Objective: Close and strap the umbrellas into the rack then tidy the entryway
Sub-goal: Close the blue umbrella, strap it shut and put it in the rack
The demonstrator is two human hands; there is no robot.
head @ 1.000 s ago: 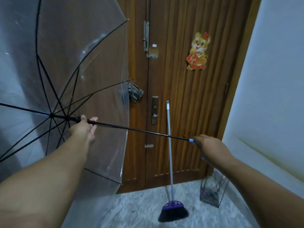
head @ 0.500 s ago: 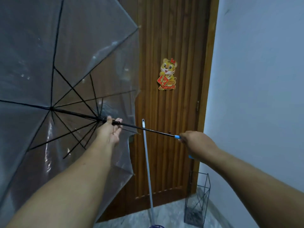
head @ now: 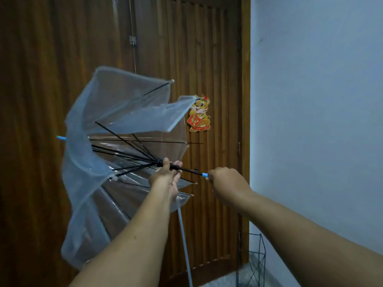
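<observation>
the left hand [head: 169, 175] has its fingers wrapped round the runner on the umbrella [head: 116, 154] shaft, the right hand [head: 227, 183] fists the handle end to brace it, so the half-folded canopy hangs before the door [head: 217, 59], above the rack [head: 251, 264].
</observation>
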